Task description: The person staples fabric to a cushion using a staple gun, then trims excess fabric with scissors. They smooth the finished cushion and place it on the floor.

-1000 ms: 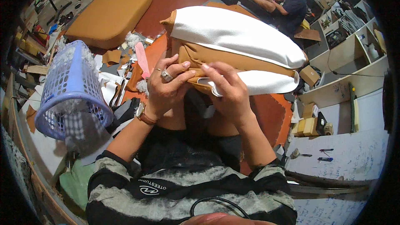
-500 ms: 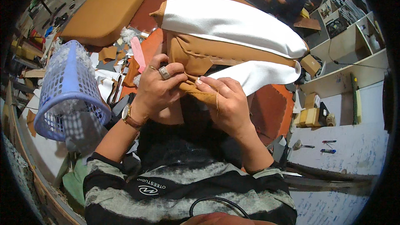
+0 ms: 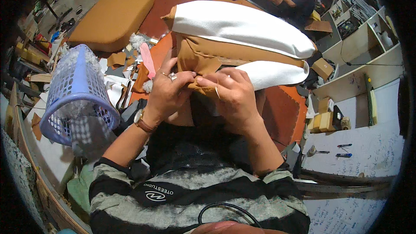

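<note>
A tan cushion cover (image 3: 242, 53) with white fabric backing (image 3: 242, 28) lies across my lap, a line of stitches running along its tan part. At its near left corner, my left hand (image 3: 167, 93), wearing a ring and a watch, pinches the gathered tan edge between thumb and fingers. My right hand (image 3: 236, 97) is closed on the same folded edge, just to the right of the left fingertips. A short pale thread hangs beside the right fingers. Whether a needle is between the fingertips is too small to tell.
On the left a blue perforated basket (image 3: 80, 102) holds white stuffing. A padded tan cushion (image 3: 112, 15) lies behind it among fabric scraps and a pink strip (image 3: 147, 60). At right stand white shelves (image 3: 359, 69) with yellow blocks (image 3: 324, 122). Another person (image 3: 299, 0) sits at the far right.
My right hand has turned, its fingers moving left and up toward the left fingertips. My left fingers have shifted slightly on the edge. The whole view has tilted a little.
</note>
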Action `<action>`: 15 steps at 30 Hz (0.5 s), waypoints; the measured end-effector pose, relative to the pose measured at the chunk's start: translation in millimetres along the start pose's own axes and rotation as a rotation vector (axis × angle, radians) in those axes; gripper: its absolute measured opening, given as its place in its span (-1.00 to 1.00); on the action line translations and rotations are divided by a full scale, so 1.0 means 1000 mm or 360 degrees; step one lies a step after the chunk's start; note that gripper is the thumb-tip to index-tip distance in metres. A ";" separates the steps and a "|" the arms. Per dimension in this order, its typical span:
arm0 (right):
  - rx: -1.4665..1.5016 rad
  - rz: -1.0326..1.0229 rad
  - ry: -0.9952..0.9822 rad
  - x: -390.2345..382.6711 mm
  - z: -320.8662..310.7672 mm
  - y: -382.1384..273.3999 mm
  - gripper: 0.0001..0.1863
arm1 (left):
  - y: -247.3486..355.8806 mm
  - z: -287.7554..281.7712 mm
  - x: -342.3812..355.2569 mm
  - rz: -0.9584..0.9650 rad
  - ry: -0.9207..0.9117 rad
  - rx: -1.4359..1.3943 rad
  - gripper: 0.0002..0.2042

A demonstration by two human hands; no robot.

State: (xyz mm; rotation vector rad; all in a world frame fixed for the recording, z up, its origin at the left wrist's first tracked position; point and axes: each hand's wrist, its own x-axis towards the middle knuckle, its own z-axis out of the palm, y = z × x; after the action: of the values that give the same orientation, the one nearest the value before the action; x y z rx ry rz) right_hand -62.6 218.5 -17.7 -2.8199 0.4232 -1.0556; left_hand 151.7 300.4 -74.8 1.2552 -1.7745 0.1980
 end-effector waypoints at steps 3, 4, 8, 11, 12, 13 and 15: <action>-0.0066 -0.0144 0.0110 0.025 0.010 0.021 -0.61 | 0.013 0.013 0.001 -0.0304 0.0408 -0.0240 -0.67; -0.0080 -0.0205 0.0208 0.033 0.015 0.029 -0.63 | 0.015 0.021 0.003 -0.0409 0.0561 -0.0177 -0.63; -0.0082 -0.0152 0.0080 0.043 0.013 0.034 -0.66 | 0.009 0.023 -0.003 -0.0347 0.0541 -0.0127 -0.63; -0.0059 -0.0044 0.0019 0.025 0.006 0.023 -0.74 | 0.019 0.016 -0.011 -0.0303 0.0566 0.0162 -0.62; -0.0011 0.0023 0.0012 0.017 0.002 0.016 -0.78 | 0.020 0.019 -0.023 -0.0375 0.0615 0.0138 -0.63; 0.0044 0.0085 0.0002 0.010 -0.002 0.007 -0.82 | 0.019 0.022 -0.033 -0.0411 0.0588 0.0037 -0.63; 0.0082 0.0064 -0.0130 -0.003 -0.014 -0.008 -0.81 | 0.020 0.026 -0.046 -0.0482 0.0542 -0.0176 -0.63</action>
State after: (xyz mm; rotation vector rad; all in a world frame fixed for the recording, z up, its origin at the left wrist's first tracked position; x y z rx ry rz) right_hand -71.8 227.4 -7.7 -2.7853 0.4361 -0.9265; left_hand 123.2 325.2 -116.5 1.3058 -1.2731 0.1282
